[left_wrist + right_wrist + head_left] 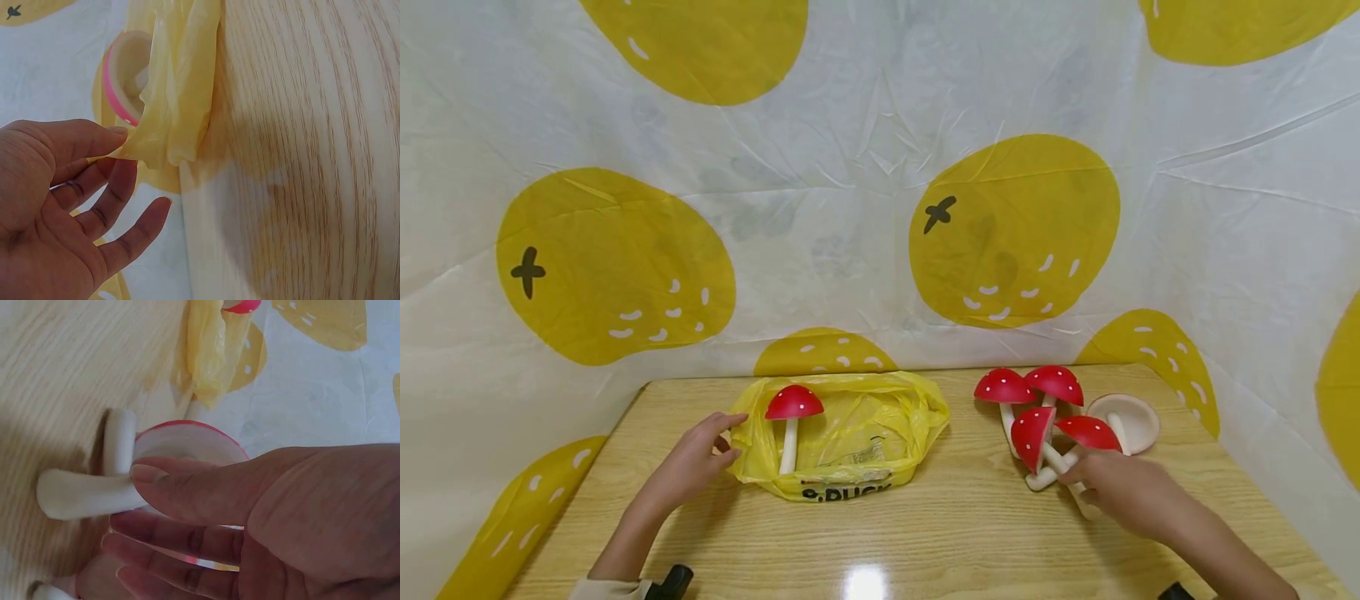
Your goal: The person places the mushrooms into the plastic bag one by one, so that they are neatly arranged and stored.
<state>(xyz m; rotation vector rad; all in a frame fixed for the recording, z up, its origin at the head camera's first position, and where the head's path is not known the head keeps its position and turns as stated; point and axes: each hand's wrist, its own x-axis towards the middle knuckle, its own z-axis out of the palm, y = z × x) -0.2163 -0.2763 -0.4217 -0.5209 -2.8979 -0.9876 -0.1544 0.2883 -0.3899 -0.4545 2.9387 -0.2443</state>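
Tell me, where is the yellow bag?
In the head view, the yellow bag lies left of centre on the table, its edge pinched by the left hand.

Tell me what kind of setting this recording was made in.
Probably a staged indoor tabletop booth, not a real kitchen: a light wooden table enclosed by a white plastic sheet printed with yellow fruit, with red-capped toy mushrooms and a yellow plastic bag as props.

A light wood-grain tabletop point(925, 533) lies under both hands, with a bright spot of overhead light reflected on its near edge between them. Beyond and to either side of the hands, a crinkled white plastic sheet point(850, 192) printed with large yellow fruit shapes forms the backdrop.
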